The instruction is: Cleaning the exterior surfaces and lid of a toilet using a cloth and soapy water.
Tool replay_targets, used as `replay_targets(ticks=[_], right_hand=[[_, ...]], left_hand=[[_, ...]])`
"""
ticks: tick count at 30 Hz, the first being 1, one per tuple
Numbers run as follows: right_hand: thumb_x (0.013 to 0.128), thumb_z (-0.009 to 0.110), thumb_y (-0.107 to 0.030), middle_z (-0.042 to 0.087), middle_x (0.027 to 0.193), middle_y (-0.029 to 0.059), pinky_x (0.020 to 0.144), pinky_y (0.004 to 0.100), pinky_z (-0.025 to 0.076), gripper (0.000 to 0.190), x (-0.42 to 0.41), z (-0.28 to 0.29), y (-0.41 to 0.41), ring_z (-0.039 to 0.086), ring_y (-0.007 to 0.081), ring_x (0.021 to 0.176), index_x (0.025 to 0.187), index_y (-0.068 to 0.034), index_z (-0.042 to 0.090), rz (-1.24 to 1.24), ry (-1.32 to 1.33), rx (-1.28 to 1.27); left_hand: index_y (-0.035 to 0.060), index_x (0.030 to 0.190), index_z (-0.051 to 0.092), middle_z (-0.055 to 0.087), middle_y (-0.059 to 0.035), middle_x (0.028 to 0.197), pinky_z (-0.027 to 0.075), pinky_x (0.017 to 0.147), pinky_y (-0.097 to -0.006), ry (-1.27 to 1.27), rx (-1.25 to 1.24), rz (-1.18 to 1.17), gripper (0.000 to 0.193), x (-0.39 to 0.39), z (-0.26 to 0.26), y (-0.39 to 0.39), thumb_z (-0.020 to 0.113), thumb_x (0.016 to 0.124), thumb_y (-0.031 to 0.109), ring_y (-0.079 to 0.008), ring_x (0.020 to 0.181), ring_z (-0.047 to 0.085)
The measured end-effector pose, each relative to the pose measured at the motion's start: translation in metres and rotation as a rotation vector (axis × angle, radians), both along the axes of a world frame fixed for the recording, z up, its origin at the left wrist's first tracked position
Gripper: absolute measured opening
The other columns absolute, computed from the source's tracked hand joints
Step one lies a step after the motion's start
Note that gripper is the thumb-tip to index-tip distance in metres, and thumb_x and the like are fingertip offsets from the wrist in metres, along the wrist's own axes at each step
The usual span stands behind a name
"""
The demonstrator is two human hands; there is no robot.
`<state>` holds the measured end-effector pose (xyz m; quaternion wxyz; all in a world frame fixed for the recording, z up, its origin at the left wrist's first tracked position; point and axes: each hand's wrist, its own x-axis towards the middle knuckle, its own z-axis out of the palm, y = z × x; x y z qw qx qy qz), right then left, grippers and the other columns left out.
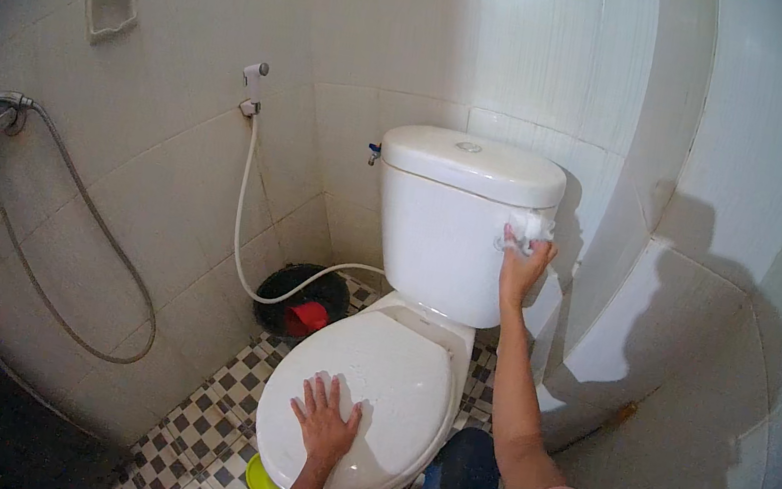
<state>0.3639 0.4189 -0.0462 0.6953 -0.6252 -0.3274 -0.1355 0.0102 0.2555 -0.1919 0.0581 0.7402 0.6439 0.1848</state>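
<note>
My left hand (327, 421) rests flat, fingers spread, on the closed white toilet lid (388, 365), which shows small wet spots. Up at the right front of the ceramic cistern (436, 244), my right hand (526, 261) grips a white, foamy wad (531, 227), either a cloth or a sponge; I cannot tell which. The wad presses against the cistern just below its lid (475, 166). Some suds cling beside my fingers. A round flush button (468, 147) sits on top of the cistern lid.
A black bucket (272, 276) holding a red dipper (306, 318) stands left of the toilet, with a white bidet hose (242, 207) passing over it. A yellow-green container (262, 480) is partly under the bowl. A metal shower hose (99, 220) hangs on the left wall. The checkered floor (204, 429) looks wet.
</note>
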Motion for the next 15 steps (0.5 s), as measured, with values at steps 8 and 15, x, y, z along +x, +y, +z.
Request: replay_targets(ticks=[8, 15], right_hand=[[0.079, 0.055, -0.001, 0.048, 0.115, 0.0187, 0.098, 0.0414, 0.038, 0.050, 0.023, 0.037, -0.011, 0.049, 0.0323, 0.108, 0.125, -0.001, 0.036, 0.176, 0.110, 0.475], [0.089, 0.048, -0.004, 0.020, 0.153, 0.0280, 0.118, 0.0433, 0.011, 0.070, 0.035, -0.089, 0.039, 0.017, 0.0389, 0.144, 0.150, 0.002, 0.015, 0.103, 0.183, 0.043]], left_hand=[[0.0103, 0.150, 0.031, 0.021, -0.0205, 0.156, 0.005, 0.112, -0.0643, 0.009, -0.041, 0.021, 0.073, -0.004, 0.006, 0.000, 0.046, 0.092, 0.053, -0.0391, 0.146, 0.012], [0.0112, 0.150, 0.030, 0.022, -0.0205, 0.156, 0.005, 0.113, -0.0640, 0.014, -0.048, -0.004, 0.073, 0.002, 0.008, 0.000, 0.046, 0.092, 0.053, -0.0388, 0.146, 0.011]])
